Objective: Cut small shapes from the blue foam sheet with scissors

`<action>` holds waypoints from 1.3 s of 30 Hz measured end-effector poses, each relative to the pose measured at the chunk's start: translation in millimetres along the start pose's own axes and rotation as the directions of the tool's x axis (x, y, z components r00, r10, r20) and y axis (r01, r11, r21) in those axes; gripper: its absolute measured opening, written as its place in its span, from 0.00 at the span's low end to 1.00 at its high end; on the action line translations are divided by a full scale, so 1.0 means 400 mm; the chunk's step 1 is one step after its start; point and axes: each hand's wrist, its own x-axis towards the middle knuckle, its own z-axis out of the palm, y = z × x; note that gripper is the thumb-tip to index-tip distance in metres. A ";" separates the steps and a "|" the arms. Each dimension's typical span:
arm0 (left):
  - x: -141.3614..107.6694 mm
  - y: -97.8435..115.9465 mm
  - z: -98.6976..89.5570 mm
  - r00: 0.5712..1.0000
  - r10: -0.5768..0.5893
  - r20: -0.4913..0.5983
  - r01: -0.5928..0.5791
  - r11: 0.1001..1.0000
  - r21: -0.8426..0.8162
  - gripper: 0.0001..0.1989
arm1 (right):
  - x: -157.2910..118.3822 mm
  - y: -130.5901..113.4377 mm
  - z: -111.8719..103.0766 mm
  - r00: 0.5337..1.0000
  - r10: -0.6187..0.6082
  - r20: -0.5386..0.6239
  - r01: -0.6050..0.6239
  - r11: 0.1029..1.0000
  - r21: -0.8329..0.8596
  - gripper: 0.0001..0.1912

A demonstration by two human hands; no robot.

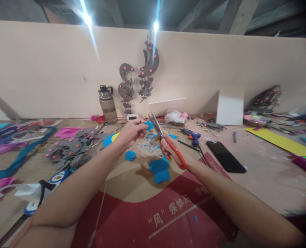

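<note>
My left hand (134,132) pinches a small blue cutout (149,125) between thumb and fingers. Just to its right, my right hand (166,147) is closed around orange-handled scissors (174,150), whose blades point up and away, slightly parted, beside the cutout. Below the hands, a larger blue piece (160,170) lies on the cardboard, with a small flower-like blue piece (130,155) to its left. Thin blue scraps (153,148) are scattered between the hands. A blue and yellow piece (111,140) is partly hidden by my left hand.
A bottle (108,105) stands at the back left, near grey felt pieces (70,148). To the right are a glue gun (192,135), a black phone (225,156), a white board (230,107) and a yellow strip (282,142). Grey moon ornaments (151,62) hang on the wall.
</note>
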 end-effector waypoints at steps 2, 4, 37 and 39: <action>0.000 0.005 -0.004 1.000 0.020 0.004 -0.020 0.999 0.028 0.10 | 0.002 -0.003 -0.003 1.000 -0.012 0.028 0.013 0.999 -0.031 0.21; -0.002 0.009 -0.007 0.999 0.033 -0.005 -0.032 0.998 0.061 0.10 | 0.001 -0.008 -0.005 0.998 0.004 0.058 -0.002 1.000 -0.029 0.22; 0.001 0.017 -0.016 0.997 -0.056 0.052 0.048 0.989 0.140 0.10 | -0.001 0.006 -0.016 0.992 0.004 0.123 0.003 0.999 -0.053 0.21; 0.002 0.013 -0.017 0.999 -0.036 0.040 0.031 0.994 0.106 0.11 | 0.005 0.021 -0.018 0.994 -0.030 0.101 0.036 0.998 -0.059 0.21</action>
